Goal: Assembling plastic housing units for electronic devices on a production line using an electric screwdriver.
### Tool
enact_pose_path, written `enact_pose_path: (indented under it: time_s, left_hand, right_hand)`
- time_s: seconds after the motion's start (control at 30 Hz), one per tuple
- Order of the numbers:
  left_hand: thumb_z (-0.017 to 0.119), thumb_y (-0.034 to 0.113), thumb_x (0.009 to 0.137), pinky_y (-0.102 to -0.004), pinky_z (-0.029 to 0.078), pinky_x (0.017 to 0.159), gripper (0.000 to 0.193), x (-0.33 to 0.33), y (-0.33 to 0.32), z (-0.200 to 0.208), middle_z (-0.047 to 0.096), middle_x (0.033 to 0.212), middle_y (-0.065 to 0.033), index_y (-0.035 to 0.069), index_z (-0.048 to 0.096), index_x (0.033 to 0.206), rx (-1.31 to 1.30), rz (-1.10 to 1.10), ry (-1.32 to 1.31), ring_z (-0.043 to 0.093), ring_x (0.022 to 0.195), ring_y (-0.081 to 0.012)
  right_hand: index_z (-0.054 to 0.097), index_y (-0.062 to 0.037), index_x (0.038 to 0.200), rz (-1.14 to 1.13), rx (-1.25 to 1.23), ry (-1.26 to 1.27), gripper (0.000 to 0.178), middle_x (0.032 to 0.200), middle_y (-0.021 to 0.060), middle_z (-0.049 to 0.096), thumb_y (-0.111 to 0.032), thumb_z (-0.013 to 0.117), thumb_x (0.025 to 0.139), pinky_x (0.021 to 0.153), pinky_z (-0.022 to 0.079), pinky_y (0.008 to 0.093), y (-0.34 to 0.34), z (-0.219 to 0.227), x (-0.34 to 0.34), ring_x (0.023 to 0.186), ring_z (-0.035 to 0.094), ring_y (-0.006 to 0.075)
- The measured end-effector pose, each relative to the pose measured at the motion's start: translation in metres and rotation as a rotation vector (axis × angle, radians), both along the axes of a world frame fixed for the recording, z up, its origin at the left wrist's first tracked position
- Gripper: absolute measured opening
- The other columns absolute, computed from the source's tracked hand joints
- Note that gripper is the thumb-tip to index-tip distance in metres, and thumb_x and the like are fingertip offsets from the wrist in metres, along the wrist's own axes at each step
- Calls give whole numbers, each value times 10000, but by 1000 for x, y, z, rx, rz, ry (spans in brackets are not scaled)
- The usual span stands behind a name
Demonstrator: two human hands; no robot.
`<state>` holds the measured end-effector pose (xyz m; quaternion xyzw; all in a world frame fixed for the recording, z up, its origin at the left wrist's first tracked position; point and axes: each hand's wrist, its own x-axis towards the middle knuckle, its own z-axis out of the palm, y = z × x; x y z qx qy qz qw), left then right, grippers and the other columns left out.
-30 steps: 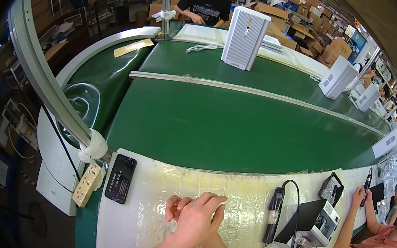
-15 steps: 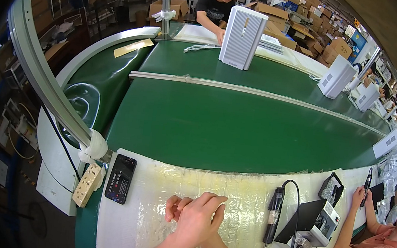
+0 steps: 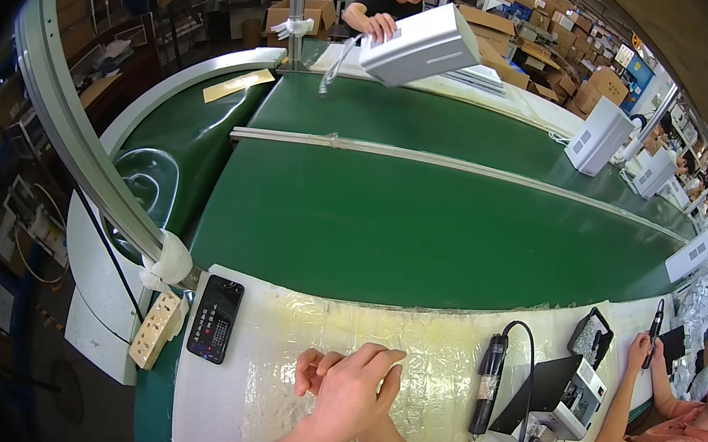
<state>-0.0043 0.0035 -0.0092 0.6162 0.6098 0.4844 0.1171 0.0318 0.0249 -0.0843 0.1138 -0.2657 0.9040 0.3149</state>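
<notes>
My left hand (image 3: 351, 395) lies crossed over my right hand (image 3: 312, 370) above the film-covered near worktop (image 3: 270, 421). The left fingers are curled and closed, pointing right. Only the bent fingers of the right hand show, at the left of the crossing; its palm is hidden underneath. No tool or part is visible in either hand. To their left lies a black phone (image 3: 214, 319) with a lit screen. At their right is a black electric screwdriver (image 3: 488, 385) with a cord, its bit toward me.
Beyond the worktop runs a green conveyor belt (image 3: 423, 229), split by a pale rail (image 3: 465, 166). Across it, a person holds a tilted white housing (image 3: 426, 48). More white units (image 3: 599, 137) stand far right. A socket strip (image 3: 155, 329) is at left; a co-worker (image 3: 644, 437) sits at right.
The person across the belt has lifted the white housing off the belt and tipped it toward the left, its cable now hanging down. My hands have not moved.
</notes>
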Motion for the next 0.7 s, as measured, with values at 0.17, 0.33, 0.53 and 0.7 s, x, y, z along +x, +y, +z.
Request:
enact_pose_path:
  time_s: [0.17,0.33,0.53,0.7]
  left_hand:
    - [645,5,741,-305,481,607,194,0,0,2,633,861,-83,39,659,931,-26,-3,-21,621,683,-230]
    - [645,0,737,-311,482,615,201,-1,0,0,633,860,-86,37,657,934,-14,-5,-10,623,697,-235]
    - [645,0,737,-309,484,609,197,-1,0,1,632,857,-88,35,656,931,-14,0,-8,624,691,-235]
    - [643,4,742,-302,487,597,190,0,0,0,632,862,-88,34,657,929,-16,0,-13,626,671,-232]
  right_hand:
    - [622,-215,1075,-8,9,0,361,1152,80,498,-475,451,892,767,343,357,0,0,-1,851,454,227]
    - [620,-212,1086,-13,19,9,407,1160,82,498,-511,437,881,754,336,361,1,-1,-2,843,447,233]
    - [619,-214,1092,-12,17,7,405,1162,82,500,-509,441,881,757,340,360,0,-1,-1,843,447,232]
    - [620,-215,1091,0,16,2,378,1162,84,501,-485,448,889,758,342,359,1,-6,-1,843,449,231]
